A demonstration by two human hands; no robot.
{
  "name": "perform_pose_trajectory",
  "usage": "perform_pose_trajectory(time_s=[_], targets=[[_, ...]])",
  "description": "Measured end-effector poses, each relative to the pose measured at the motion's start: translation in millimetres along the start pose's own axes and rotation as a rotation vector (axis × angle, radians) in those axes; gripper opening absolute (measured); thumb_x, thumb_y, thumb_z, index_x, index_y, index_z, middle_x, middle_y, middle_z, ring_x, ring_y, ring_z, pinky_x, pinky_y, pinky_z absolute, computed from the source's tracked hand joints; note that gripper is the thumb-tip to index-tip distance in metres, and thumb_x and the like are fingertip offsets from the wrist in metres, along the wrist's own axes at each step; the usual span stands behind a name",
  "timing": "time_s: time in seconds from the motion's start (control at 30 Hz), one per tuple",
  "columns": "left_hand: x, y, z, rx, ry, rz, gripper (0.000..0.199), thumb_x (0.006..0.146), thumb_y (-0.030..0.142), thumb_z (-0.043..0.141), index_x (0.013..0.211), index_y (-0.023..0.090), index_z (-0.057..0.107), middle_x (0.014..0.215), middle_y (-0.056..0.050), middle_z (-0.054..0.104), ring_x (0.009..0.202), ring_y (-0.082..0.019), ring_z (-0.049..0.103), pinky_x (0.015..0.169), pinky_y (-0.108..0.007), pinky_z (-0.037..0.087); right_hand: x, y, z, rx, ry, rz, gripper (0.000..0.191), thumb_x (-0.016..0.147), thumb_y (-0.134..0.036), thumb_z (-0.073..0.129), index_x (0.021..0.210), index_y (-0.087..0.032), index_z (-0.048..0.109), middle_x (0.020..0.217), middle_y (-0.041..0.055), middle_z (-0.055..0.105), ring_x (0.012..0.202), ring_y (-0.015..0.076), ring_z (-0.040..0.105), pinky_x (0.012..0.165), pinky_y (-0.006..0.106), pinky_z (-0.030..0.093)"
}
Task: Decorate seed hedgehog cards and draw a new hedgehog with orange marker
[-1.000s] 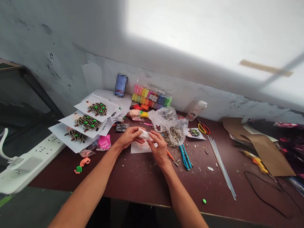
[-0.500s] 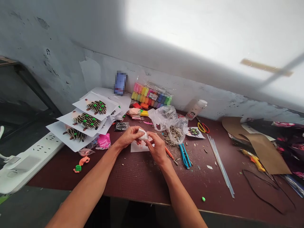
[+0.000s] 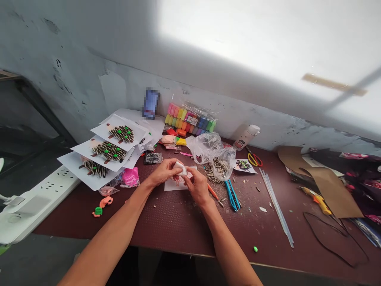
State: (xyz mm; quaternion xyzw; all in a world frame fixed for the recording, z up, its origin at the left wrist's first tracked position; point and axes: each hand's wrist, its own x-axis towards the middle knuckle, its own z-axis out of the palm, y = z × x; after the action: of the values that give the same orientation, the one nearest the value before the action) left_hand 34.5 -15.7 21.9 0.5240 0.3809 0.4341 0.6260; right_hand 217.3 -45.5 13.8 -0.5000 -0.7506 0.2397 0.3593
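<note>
Near the middle of the table, my left hand [image 3: 163, 172] pinches a small lump of white modelling clay [image 3: 181, 168] between thumb and fingers. My right hand [image 3: 196, 184] grips the same lump from the other side, fingers closed on it. Whether the clay is still partly in a wrapper is too small to tell. Under both hands lies a small white card [image 3: 175, 185] with an orange-red drawing, partly hidden by them. An orange pen [image 3: 212, 192] and a blue utility knife [image 3: 232, 195] lie just right of my right hand.
Stacked hedgehog pictures [image 3: 109, 151] with seed spines sit left, by a white power strip [image 3: 44, 198]. Behind are coloured clay packs [image 3: 190, 121]. Sunflower seeds [image 3: 218, 169] spill from a plastic bag [image 3: 205, 147]. Rightward lie scissors [image 3: 254, 159], glue sticks [image 3: 276, 208] and a glue gun [image 3: 318, 200].
Both hands stay closed on the white clay. The lump has turned slightly and shifted a little to the right between my fingers. Everything else stays in place.
</note>
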Motion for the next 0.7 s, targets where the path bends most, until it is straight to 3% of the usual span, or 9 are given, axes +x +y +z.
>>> perform_pose_trajectory(time_s=[0.27,0.53,0.7], targets=[[-1.0,2.5,8.5,0.147,0.042,0.000,0.016,0.066,0.028,0.064,0.076,0.017,0.059,0.057,0.007,0.054,0.045,-0.008,0.050,0.042,-0.018,0.037,0.1,-8.5,2.1,-0.045,-0.110,0.057,0.022,0.095,-0.028,0.058,0.114,-0.019,0.062,0.086,0.0047,0.073,0.067,0.0176,0.069,0.065,0.026,0.050],[-4.6,8.4,6.1,0.092,-0.134,-0.025,0.017,0.068,0.028,0.068,0.077,0.016,0.062,0.061,0.004,0.062,0.051,-0.009,0.056,0.051,-0.021,0.047,2.0,-14.9,0.2,-0.168,-0.070,0.088,0.009,0.085,-0.027,0.060,0.091,-0.021,0.063,0.071,0.0003,0.067,0.058,0.0149,0.059,0.058,0.023,0.039],[-6.6,13.1,4.8,0.004,-0.038,-0.017,0.026,0.068,0.032,0.076,0.086,0.015,0.065,0.061,0.003,0.063,0.049,-0.011,0.060,0.050,-0.023,0.049,0.9,-21.0,-0.4,-0.106,0.018,0.066,0.007,0.084,-0.027,0.058,0.085,-0.021,0.062,0.062,-0.0022,0.062,0.054,0.0127,0.055,0.056,0.023,0.036]])
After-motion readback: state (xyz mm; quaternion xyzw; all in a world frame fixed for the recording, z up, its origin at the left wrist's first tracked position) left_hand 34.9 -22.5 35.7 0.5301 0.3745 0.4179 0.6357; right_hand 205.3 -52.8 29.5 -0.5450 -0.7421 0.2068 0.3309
